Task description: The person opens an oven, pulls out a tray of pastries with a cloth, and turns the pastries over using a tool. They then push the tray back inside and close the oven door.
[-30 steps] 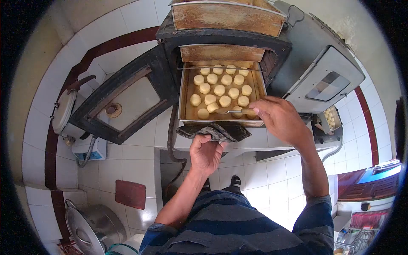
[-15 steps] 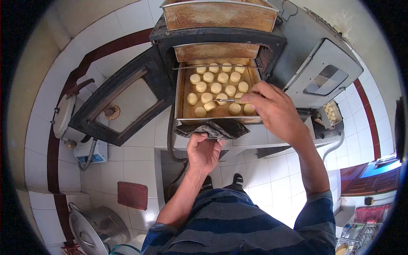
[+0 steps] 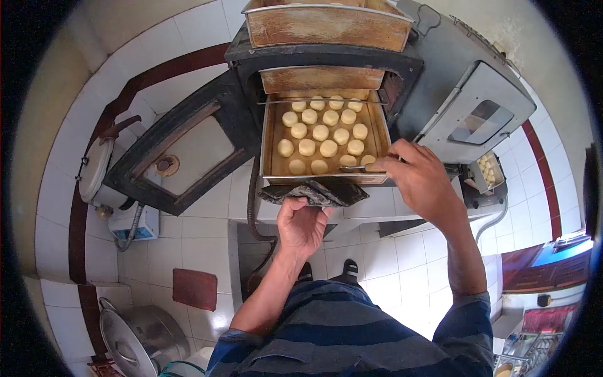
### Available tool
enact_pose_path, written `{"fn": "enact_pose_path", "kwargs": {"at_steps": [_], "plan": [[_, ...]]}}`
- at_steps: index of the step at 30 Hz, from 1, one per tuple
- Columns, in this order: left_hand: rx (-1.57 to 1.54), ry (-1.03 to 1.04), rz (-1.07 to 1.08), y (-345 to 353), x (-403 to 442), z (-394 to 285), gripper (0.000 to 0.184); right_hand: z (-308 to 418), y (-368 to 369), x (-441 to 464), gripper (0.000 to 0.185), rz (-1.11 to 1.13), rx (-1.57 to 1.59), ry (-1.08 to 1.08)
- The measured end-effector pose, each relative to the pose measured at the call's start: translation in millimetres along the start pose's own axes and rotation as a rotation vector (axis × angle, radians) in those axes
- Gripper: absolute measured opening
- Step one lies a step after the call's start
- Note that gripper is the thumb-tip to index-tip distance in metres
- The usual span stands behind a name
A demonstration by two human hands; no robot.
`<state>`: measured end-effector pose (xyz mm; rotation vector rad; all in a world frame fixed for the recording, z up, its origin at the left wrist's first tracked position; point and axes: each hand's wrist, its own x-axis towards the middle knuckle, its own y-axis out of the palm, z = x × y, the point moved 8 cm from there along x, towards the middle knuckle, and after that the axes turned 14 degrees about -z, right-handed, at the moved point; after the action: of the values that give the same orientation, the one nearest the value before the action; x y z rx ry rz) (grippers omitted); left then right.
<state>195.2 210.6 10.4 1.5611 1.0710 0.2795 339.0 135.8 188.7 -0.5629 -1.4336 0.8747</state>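
Observation:
A metal baking tray [image 3: 270, 135] sticks partway out of the oven, with several round pale buns [image 3: 320, 132] spaced across it. My left hand [image 3: 301, 229], palm up, grips a dark, worn folded cloth [image 3: 314, 194] against the tray's front edge. Over the tray's front right corner, my right hand [image 3: 422, 179] is closed around the handle of a small slim metal tool [image 3: 353, 168]. The tool's tip lies low among the front-row buns; its exact shape is too small to make out.
The dark oven door [image 3: 182, 147] hangs open on the left. Another baking tray [image 3: 326, 30] sits atop the oven. At right are a metal cabinet door [image 3: 483, 116] and a small container of pale pieces [image 3: 488, 171]. A large lidded pot [image 3: 141, 339] stands lower left.
My right hand has moved right and slightly down, bringing the tool to the front right. A tipped bun near the front now lies flat in the front row. My left hand stays put.

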Motion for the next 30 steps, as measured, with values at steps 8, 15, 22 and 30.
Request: {"fn": "enact_pose_path", "kwargs": {"at_steps": [8, 15, 22, 30], "plan": [[-0.054, 0.011, -0.005, 2, 0, -1, 0.050, 19, 12, 36, 0.025, -0.077, -0.006, -0.085], [-0.064, -0.009, 0.023, 2, 2, 1, 0.047, 46, 55, 59, 0.026, 0.005, -0.092, -0.275], [-0.026, -0.001, 0.010, -2, 4, 1, 0.055, 43, 64, 61, 0.016, -0.057, -0.021, -0.225], [-0.035, -0.020, 0.009, -2, 4, 3, 0.047, 25, 76, 61, 0.012, 0.128, 0.022, -0.052]]}}
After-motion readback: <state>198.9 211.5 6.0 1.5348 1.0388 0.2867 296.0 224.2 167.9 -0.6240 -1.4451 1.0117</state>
